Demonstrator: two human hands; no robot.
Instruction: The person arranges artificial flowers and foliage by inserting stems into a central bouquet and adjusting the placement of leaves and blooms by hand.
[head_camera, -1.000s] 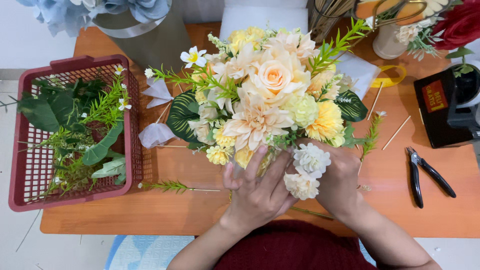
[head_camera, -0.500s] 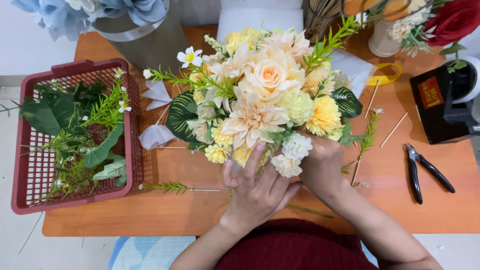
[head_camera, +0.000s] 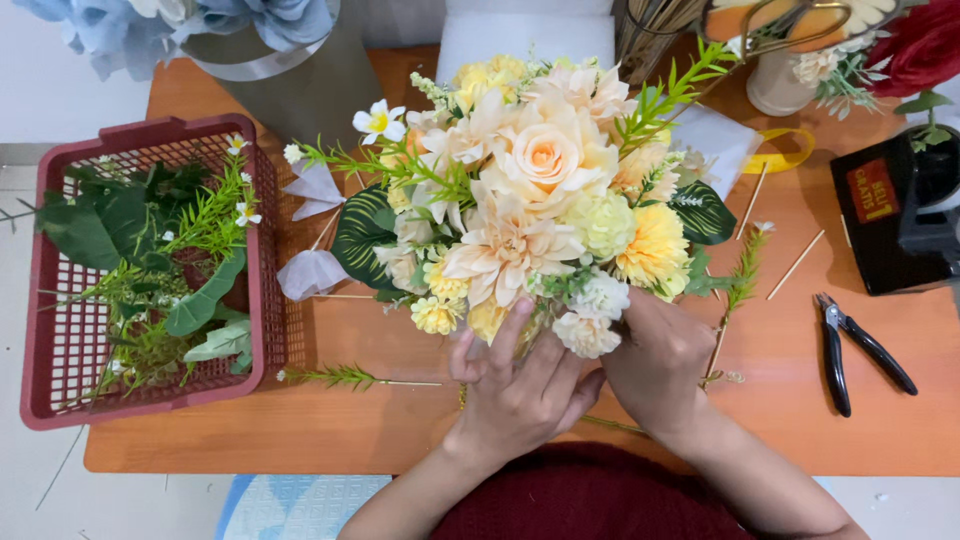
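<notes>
bouquet (head_camera: 530, 200) stood mid-table, heads up, just far of both hands | our left hand (head_camera: 520, 395) wrapped its base | right hand (head_camera: 655, 360) pinched white bloom (head_camera: 588, 335) at near-right edge, nearer it

Matt wood table (head_camera: 400, 420), red plastic basket (head_camera: 60, 385), cloth-like flowers (head_camera: 530, 200)

The left hand (head_camera: 520, 395) and the right hand (head_camera: 660, 365) are bare, with no rings, watch or gloves showing. Both forearms are bare too, with no sleeves reaching them. A dark red knitted garment (head_camera: 585, 500) with a fine ribbed texture covers the body at the lower edge of the view.
</notes>
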